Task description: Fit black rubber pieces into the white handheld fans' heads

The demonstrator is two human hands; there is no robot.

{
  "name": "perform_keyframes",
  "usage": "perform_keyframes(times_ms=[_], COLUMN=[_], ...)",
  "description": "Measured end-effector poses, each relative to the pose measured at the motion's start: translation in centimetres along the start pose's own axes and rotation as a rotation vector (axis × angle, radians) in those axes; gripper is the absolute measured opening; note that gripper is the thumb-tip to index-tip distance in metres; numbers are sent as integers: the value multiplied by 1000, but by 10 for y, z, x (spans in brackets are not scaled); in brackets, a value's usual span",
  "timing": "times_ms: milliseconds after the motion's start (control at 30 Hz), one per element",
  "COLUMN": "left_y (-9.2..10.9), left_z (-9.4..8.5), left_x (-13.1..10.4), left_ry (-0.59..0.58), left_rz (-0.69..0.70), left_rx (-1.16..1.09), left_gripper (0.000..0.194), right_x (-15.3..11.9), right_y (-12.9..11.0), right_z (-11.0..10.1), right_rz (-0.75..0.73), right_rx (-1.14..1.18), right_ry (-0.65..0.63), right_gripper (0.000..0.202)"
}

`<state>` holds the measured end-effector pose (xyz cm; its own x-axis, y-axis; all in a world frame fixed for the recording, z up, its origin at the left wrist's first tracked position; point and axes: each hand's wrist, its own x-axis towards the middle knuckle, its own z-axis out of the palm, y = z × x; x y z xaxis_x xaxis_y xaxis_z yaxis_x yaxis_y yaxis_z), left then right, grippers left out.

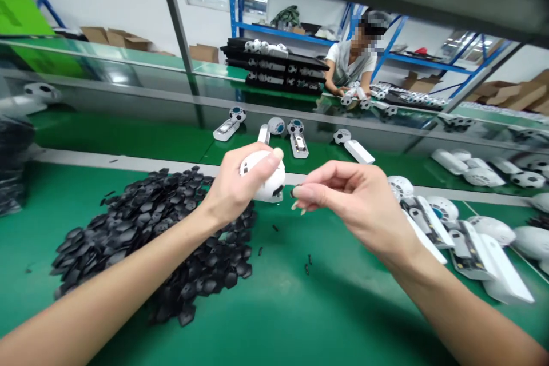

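My left hand (pixel 238 183) is closed around a white handheld fan (pixel 271 186) with a round football-patterned head, its thumb lying across the top. Much of the fan is hidden by the fingers. Just right of it, apart from the fan, my right hand (pixel 343 191) pinches a small black piece (pixel 295 190) between thumb and fingertips. A large heap of black pentagon-shaped pieces (pixel 171 234) spreads over the green table (pixel 274 320) under and beyond my left forearm. A few tiny dark bits (pixel 307 269) lie on the table below my hands.
Several white fans (pixel 463 240) crowd the right side by my forearm. More football fans (pixel 299 137) rest on the green strip ahead. Beyond the glass, a co-worker (pixel 351 63) handles fans near stacked black trays (pixel 274 66). A black plastic bag (pixel 15 160) stands at left.
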<state>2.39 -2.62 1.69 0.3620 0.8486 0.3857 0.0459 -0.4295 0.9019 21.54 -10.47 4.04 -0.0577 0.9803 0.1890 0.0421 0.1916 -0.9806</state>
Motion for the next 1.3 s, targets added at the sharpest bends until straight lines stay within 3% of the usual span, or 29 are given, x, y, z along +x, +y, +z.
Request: perform_keyframes(times_ms=[100,333,633,800,900,1067,1200,1267,1300], left_y=[13,23,29,36,38,41,39,31,25], left_z=[4,8,-4,-4,-3,3,13,16,17], left_x=[-9,-23,-19,-21,-24,-31,-22,-11,-6], left_ry=[22,97,-72,-180,-163,-111,-55,-30,-15], left_rz=[118,266,485,399,279,202,84,-28,-84], left_rx=[73,214,339,319,260,57,-91,-173,-205], left_gripper=[37,42,25,22,24,27,42,52,56], right_x=[2,-8,-10,-10,-15,-26,-26,-26,-27], right_y=[-4,-4,-8,-5,0,1,3,12,19], right_z=[2,12,10,8,11,20,24,26,29], right_rz=[39,26,251,354,229,-166,-446,-550,-550], right_rx=[184,139,248,220,152,-120,-357,-512,-597], right_ry=[-14,-31,-193,-271,-191,33,178,155,72], right_gripper=[31,39,53,66,62,48,34,25,23])
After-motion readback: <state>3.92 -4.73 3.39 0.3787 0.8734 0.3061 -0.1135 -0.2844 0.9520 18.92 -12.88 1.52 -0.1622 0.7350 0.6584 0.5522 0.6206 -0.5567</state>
